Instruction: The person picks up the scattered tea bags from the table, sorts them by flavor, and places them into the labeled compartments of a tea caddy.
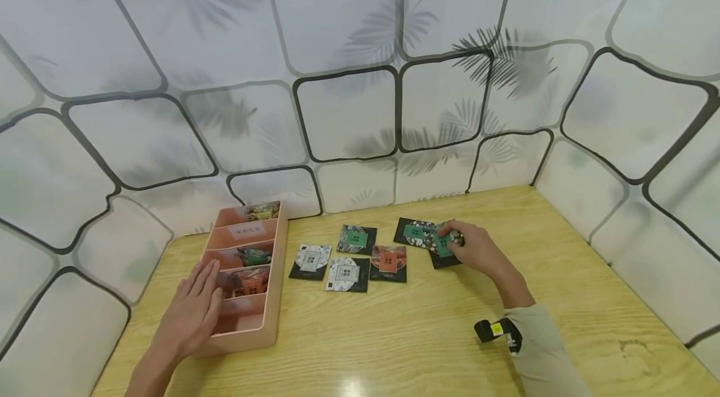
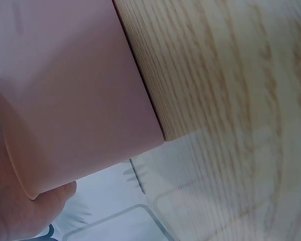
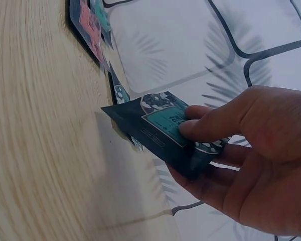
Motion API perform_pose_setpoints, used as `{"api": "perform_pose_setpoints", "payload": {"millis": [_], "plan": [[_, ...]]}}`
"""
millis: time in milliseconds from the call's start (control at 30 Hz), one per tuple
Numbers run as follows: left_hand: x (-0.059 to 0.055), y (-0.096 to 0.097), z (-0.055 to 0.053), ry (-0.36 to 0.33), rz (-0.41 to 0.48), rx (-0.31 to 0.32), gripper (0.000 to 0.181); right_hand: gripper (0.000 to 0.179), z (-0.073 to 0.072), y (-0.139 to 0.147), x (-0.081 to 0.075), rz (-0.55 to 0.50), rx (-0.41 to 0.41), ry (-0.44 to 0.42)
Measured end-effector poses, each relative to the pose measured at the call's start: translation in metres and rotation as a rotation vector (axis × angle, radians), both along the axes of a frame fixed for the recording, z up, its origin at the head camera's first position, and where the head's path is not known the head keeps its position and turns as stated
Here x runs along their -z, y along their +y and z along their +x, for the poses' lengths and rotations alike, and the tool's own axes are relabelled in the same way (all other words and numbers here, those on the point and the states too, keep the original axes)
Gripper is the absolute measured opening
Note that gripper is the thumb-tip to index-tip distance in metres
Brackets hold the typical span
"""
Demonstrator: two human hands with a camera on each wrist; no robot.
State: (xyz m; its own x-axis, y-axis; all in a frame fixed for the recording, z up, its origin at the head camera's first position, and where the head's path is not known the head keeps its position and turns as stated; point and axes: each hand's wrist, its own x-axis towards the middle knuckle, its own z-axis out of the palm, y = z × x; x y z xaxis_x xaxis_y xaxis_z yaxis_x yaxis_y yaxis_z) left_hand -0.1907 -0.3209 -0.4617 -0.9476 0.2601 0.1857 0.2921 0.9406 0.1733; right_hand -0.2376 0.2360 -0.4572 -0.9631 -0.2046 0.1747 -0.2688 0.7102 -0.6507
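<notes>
Between thumb and fingers, my right hand (image 1: 471, 247) pinches a dark sachet with a green label (image 3: 165, 125), tilted just above the table. Another green-labelled sachet (image 1: 415, 231) lies just left of it. My left hand (image 1: 191, 309) rests on the left rim of a pink compartment box (image 1: 272, 284), fingers straight. Inside the box are a red-labelled sachet (image 1: 250, 282), a green-labelled sachet (image 1: 254, 256) and a yellow-labelled sachet (image 1: 263, 212), in separate compartments. In the left wrist view the box's side wall (image 2: 75, 95) hides most of that hand.
Mid-table lie two white-labelled sachets, one (image 1: 310, 261) beside the other (image 1: 347, 275), a green-labelled sachet (image 1: 357, 239) and a red-labelled sachet (image 1: 389, 263). A patterned curtain (image 1: 349, 115) surrounds the wooden table (image 1: 394, 341). A black strap (image 1: 497, 329) sits at the right wrist.
</notes>
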Motion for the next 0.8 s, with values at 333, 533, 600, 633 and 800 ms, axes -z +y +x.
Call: {"api": "perform_pose_setpoints", "payload": {"millis": [333,533,600,633,800], "plan": [[-0.002,0.000,0.000,-0.007,-0.001,-0.003,0.057,0.018,-0.001,-0.007,-0.005,-0.026,0.018,0.071],[-0.001,0.000,0.001,-0.011,0.005,-0.002,0.057,0.019,-0.001,-0.013,-0.008,-0.034,0.004,0.128],[-0.001,0.000,0.001,-0.012,0.008,-0.002,0.057,0.020,-0.001,-0.015,-0.008,-0.039,0.001,0.142],[-0.001,0.000,0.001,-0.011,0.008,-0.003,0.057,0.020,-0.001,-0.016,-0.008,-0.043,-0.002,0.148],[-0.002,0.001,0.001,-0.010,0.005,-0.003,0.057,0.022,-0.002,-0.023,-0.008,-0.065,-0.020,0.178]]}}
